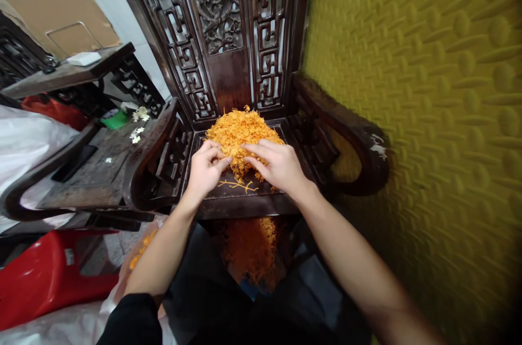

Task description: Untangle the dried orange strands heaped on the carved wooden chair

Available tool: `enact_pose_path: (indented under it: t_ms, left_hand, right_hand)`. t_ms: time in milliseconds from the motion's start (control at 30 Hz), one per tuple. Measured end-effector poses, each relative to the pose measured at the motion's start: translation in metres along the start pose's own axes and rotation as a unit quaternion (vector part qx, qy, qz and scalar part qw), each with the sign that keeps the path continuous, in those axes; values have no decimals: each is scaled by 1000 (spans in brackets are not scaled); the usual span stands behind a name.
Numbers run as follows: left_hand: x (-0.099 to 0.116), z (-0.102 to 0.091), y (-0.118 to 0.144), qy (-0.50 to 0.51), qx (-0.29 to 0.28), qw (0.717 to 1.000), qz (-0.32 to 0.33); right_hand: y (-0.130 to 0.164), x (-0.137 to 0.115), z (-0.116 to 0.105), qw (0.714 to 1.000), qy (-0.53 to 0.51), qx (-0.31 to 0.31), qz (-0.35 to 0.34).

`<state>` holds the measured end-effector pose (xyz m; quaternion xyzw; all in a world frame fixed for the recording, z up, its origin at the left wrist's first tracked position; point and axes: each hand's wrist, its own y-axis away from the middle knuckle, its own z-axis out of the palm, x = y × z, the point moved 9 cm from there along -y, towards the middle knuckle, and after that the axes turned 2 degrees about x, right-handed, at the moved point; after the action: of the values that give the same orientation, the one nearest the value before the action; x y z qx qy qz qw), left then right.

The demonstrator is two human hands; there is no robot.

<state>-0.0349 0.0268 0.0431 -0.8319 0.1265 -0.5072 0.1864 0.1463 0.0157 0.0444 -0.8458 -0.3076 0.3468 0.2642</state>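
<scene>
Yellow embossed wall (pixel 428 89) filling right side. Dark carved chair (pixel 228 45) dead ahead, one; second similar chair (pixel 93 165) to left, one. Red plastic seat (pixel 53 274) lower left, one. Orange shredded pile (pixel 240 135) heaped on chair seat, one on seat; more orange shreds (pixel 250 250) below seat edge, one clump, a few loose strands on seat front. Pile lying directly beyond both hands, roughly round, no clear long axis. Left hand (pixel 206 168) pinching strands at pile's near-left edge, fingers curled shut on them. Right hand (pixel 275 162) resting on pile's near-right edge, fingers half-bent into shreds, grip loose. Both hands touching pile, about equally near; fingertips almost meeting at near edge. Small white flowers (pixel 139 123) on second chair, scattered, count unclear.
</scene>
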Motion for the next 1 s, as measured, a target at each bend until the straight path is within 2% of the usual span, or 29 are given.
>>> enact_pose_path:
  t_ms: [100,267,333,433,500,533,600,667,800,867,1000]
  left_hand:
    - [-6,4,3,39,-33,998,-35]
    - [-5,13,9,56,-70,993,-74]
    - [-7,13,11,80,-78,989,-100]
    - [-17,7,14,148,-76,974,-151]
    - [-29,2,17,218,-76,952,-200]
    - [-33,2,19,258,-79,937,-223]
    - [-34,3,21,336,-89,905,-243]
    - [-28,2,21,394,-85,884,-237]
    - [-18,3,22,441,-49,862,-245]
    - [-14,5,23,451,-41,855,-251]
    - [-14,10,21,455,-48,852,-253]
  right_hand:
    - [3,-8,14,997,59,-31,-33]
    - [0,-21,24,992,101,-9,-73]
    - [-7,-5,12,994,98,33,-36]
    - [-12,45,-29,980,63,170,85]
    - [-2,91,-50,937,-84,265,213]
    - [4,111,-50,901,-176,286,274]
    - [13,132,-34,822,-346,276,359]
    - [15,132,-17,761,-454,248,392]
    - [17,119,5,675,-557,221,430]
    - [15,113,12,661,-579,196,435]
    - [7,99,17,692,-594,113,394]
